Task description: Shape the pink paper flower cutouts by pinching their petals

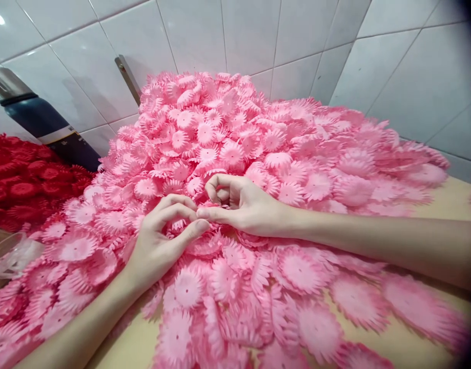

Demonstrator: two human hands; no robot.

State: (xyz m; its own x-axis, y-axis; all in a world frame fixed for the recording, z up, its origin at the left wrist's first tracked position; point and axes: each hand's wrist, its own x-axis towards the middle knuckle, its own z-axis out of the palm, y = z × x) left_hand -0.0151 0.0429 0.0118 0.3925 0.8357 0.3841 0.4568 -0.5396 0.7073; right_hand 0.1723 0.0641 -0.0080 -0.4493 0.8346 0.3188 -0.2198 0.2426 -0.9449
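Observation:
A big heap of pink fabric flower pieces (pixel 206 133), round with fringed edges and small centre holes, fills the middle of the view. Over its front part my two hands meet, fingertips almost touching. My left hand (pixel 162 230) is curled, thumb and forefinger brought close together. My right hand (pixel 246 207) is closed with bent fingers, its thumb pointing at the left fingertips. Bits of pink show around the fingertips, but whether they are held or lie behind cannot be told. Just below the hands lies a loose pink flower piece (pixel 188 288).
A pile of red flower pieces (pixel 23 187) lies at the left. A dark blue bottle (pixel 39 118) leans there, near a metal strip (pixel 127 79) against the tiled wall (pixel 250 31). A clear plastic cup (pixel 12 256) sits at the left edge. Yellowish tabletop (pixel 129 343) shows in front.

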